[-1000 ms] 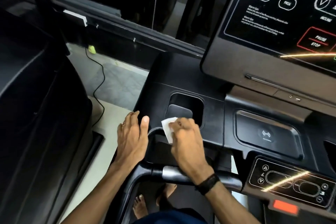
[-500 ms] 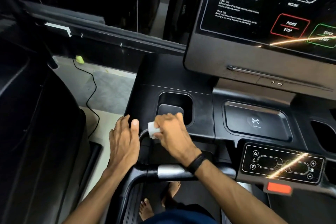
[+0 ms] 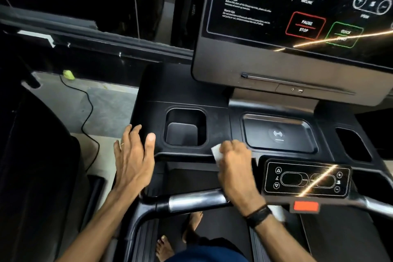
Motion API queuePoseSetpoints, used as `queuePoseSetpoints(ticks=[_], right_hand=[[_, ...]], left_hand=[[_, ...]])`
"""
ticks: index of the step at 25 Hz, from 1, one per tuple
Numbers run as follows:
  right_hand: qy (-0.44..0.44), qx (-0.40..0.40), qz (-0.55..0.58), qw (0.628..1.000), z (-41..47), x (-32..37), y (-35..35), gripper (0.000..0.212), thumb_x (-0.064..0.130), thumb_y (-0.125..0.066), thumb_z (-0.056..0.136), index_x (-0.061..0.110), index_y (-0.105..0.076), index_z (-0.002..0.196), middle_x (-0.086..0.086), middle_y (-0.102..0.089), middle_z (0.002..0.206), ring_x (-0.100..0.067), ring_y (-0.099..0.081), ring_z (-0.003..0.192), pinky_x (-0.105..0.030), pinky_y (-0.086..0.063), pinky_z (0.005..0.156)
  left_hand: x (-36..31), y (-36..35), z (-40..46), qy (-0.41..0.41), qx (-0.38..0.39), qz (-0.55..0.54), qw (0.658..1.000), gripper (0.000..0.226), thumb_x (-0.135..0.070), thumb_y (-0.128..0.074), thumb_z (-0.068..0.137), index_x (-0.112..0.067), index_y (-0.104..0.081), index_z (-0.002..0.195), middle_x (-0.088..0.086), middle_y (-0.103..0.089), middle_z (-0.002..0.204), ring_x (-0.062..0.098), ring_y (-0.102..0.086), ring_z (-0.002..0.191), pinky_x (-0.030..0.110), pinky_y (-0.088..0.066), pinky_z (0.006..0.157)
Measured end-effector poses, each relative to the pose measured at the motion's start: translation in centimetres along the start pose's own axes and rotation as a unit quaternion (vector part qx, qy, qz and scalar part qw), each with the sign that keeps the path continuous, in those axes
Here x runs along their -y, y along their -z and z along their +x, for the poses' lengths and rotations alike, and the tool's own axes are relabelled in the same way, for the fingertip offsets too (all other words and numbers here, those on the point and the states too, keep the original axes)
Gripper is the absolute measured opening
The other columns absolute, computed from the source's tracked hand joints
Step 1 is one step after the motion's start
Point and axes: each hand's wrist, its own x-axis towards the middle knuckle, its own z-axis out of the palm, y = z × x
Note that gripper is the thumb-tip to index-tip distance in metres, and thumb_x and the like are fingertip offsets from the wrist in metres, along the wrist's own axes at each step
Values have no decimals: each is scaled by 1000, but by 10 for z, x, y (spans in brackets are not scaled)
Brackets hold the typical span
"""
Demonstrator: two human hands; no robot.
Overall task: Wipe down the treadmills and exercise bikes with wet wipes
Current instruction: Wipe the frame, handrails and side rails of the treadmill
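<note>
I stand on a black treadmill, facing its console tray (image 3: 223, 121). My right hand (image 3: 236, 168) grips a white wet wipe (image 3: 217, 152) and presses it on the tray's front edge, between the square cup holder (image 3: 185, 127) and the wireless charging pad (image 3: 278, 134). Most of the wipe is hidden under my fingers. My left hand (image 3: 134, 155) lies flat with straight fingers on the tray's left front corner, holding nothing.
The tilted touch screen (image 3: 297, 6) rises behind the tray. A small control panel (image 3: 306, 178) and an orange-red safety key (image 3: 306, 206) sit right of my right hand. A silver handlebar (image 3: 195, 200) crosses below. A second dark machine (image 3: 32, 155) stands left, with a cable (image 3: 89, 108) on the floor.
My right hand has slid the wipe rightward along the tray's front edge, from the left corner past the cup holder. My left hand stays on the left corner.
</note>
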Motion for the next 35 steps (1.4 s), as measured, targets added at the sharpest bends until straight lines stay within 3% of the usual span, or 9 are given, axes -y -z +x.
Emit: queuePoseSetpoints(ticks=[3, 5, 9, 16, 20, 22, 25, 31, 35], right_hand=[[83, 7, 9, 996, -24, 9, -15, 41, 9, -66, 79, 3, -59, 119, -14, -57, 120, -36, -55, 107, -45, -46, 90], [96, 33, 8, 995, -24, -3, -15, 55, 33, -39, 102, -2, -45, 143, -21, -44, 149, -37, -41, 140, -45, -27, 115], [22, 73, -11, 997, 46, -21, -17, 90, 61, 5, 99, -3, -25, 154, -22, -21, 162, -34, -18, 151, -44, -10, 125], [184, 131, -39, 973, -47, -13, 10, 66, 48, -19, 108, 4, -19, 157, -11, -17, 166, -21, -9, 154, -39, -19, 121], [95, 78, -56, 991, 13, -10, -14, 80, 56, -8, 104, -2, -33, 152, -20, -30, 159, -32, -26, 150, -41, -15, 120], [49, 112, -49, 991, 69, -6, -25, 89, 64, 2, 98, -1, -19, 156, -20, -16, 164, -30, -11, 153, -42, -4, 124], [43, 153, -63, 985, 99, -5, -28, 77, 56, -14, 104, 1, -8, 158, -17, -2, 166, -25, 3, 155, -38, 7, 124], [132, 133, -91, 978, -39, -8, -2, 73, 52, -17, 107, -4, -29, 152, -22, -25, 160, -31, -21, 151, -42, -24, 118], [71, 131, -73, 986, 3, -1, -9, 82, 56, -10, 104, -8, -34, 149, -27, -33, 155, -39, -28, 147, -50, -33, 117]], left_hand=[[-7, -2, 22, -14, -2, 4, 1000, 83, -64, -12, 93, -6, -41, 144, 14, -36, 153, 27, -31, 144, 51, -11, 122], [-10, -6, 31, -29, 9, 21, 999, 85, -65, -10, 92, -5, -40, 146, 14, -33, 156, 26, -29, 146, 50, -9, 123], [-7, -17, 36, -59, 67, 76, 993, 94, -68, -3, 89, -6, -30, 153, 13, -20, 163, 21, -13, 153, 43, 3, 124], [-5, -17, 35, -52, 61, 87, 993, 89, -66, -4, 91, -10, -34, 153, 6, -22, 164, 15, -11, 153, 44, 4, 124], [-4, -18, 37, -60, 51, 98, 992, 88, -65, -6, 92, -8, -37, 151, 8, -26, 163, 18, -15, 152, 46, 2, 124], [-4, -17, 37, -61, 50, 91, 993, 88, -66, -6, 92, -7, -37, 150, 9, -26, 162, 19, -16, 152, 47, 2, 124], [-4, -17, 36, -59, 53, 84, 993, 88, -66, -6, 92, -9, -38, 150, 7, -26, 162, 18, -15, 152, 48, 3, 124], [-2, -18, 36, -53, 46, 88, 994, 86, -65, -5, 93, -11, -38, 151, 6, -26, 163, 17, -16, 152, 48, 4, 124], [-2, -19, 36, -60, 46, 88, 993, 86, -66, -6, 93, -10, -39, 150, 7, -26, 162, 19, -16, 152, 48, 3, 123]])
